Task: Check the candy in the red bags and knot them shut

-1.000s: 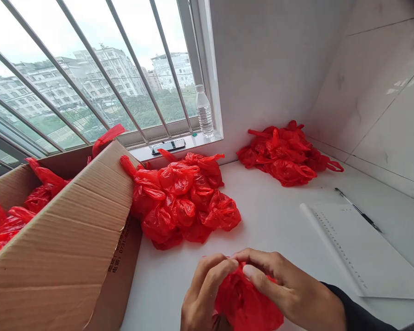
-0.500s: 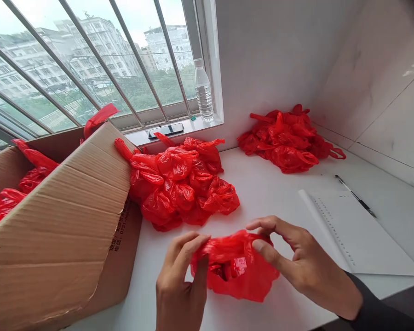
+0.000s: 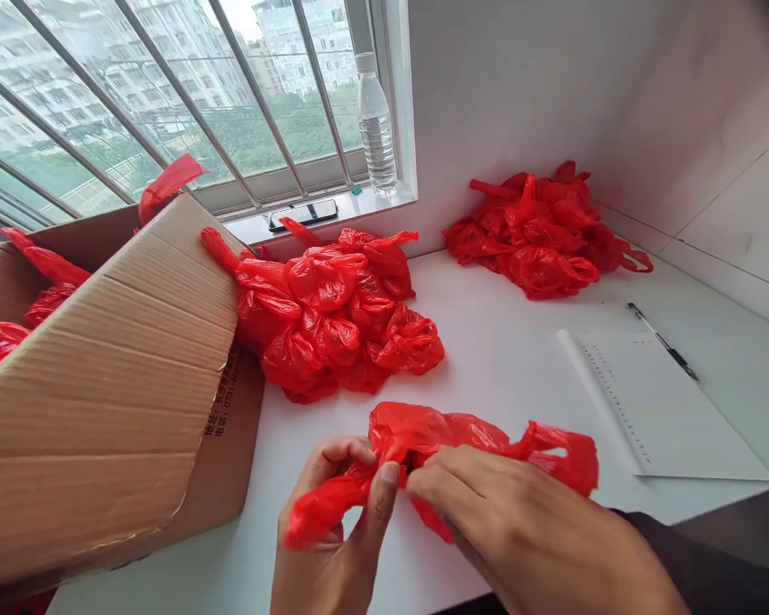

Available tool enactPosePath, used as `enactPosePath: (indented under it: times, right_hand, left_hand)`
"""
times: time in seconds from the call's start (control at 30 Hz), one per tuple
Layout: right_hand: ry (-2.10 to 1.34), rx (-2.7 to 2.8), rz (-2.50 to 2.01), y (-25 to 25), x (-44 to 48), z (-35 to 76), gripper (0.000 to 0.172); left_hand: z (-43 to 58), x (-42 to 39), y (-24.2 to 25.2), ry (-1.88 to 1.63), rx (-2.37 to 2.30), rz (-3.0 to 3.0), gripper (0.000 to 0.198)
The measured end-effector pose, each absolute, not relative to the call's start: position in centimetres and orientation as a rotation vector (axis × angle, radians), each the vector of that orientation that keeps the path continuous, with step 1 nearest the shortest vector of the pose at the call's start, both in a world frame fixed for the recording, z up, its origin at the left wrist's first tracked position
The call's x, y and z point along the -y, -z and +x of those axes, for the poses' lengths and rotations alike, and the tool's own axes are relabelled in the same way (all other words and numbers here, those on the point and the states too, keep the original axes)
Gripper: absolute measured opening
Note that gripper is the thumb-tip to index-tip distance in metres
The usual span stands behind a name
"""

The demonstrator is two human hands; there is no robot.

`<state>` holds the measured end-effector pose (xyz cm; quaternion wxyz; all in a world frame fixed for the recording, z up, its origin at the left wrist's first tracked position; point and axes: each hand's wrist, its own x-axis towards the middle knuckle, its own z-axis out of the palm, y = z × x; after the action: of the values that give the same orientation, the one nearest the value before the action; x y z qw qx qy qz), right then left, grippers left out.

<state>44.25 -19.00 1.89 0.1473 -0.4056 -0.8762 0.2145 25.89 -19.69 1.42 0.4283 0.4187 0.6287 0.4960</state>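
A red plastic bag point(image 3: 449, 429) lies on the white table at the front, with one handle stretched left and the other loop spread to the right. My left hand point(image 3: 339, 521) pinches the gathered left handle between thumb and fingers. Close beside it, my right hand point(image 3: 519, 521) reaches across the front of the bag, its bent fingertips at the gathered plastic near my left thumb. The back of my right hand hides most of what those fingers hold. The bag's contents are barely visible.
A cardboard box point(image 3: 115, 367) holding red bags stands at the left. Piles of red bags point(image 3: 333, 316) and more red bags point(image 3: 538, 235) lie behind. At the right are paper point(image 3: 666, 410) and a pen point(image 3: 663, 342). A bottle point(image 3: 377, 132) and phone point(image 3: 303, 214) rest on the sill.
The bag's opening has been gathered, and a handle now sticks out on each side. My right hand has swung left over the bag, close to my left hand. The view has tilted down slightly.
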Motion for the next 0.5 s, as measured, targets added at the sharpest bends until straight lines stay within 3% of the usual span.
enactPosePath:
  times: [0.1, 0.23, 0.3, 0.43, 0.5]
  right_hand:
    - [-0.636, 2.909, -1.512, -0.9, 15.9, 43.6, 0.031]
    - [-0.292, 2.916, -1.711, -0.8, 14.6, 43.9, 0.036]
    - [-0.190, 2.926, -1.671, -0.7, 14.8, 43.8, 0.037]
    - [-0.308, 3.031, -1.434, 1.3, 15.2, 42.8, 0.040]
    - [-0.301, 3.025, -1.414, 2.5, 15.0, 42.6, 0.042]
  left_hand:
    - [26.0, 19.9, -0.9, -1.235, -1.582, 1.144, 0.017]
    - [25.7, 19.9, 0.2, -1.116, -1.686, 1.335, 0.011]
    - [25.7, 19.7, 0.6, -1.062, -1.685, 1.380, 0.017]
    - [25.9, 19.4, 0.8, -0.997, -1.796, 1.454, 0.039]
    - [26.0, 19.3, 0.6, -1.039, -1.812, 1.489, 0.040]
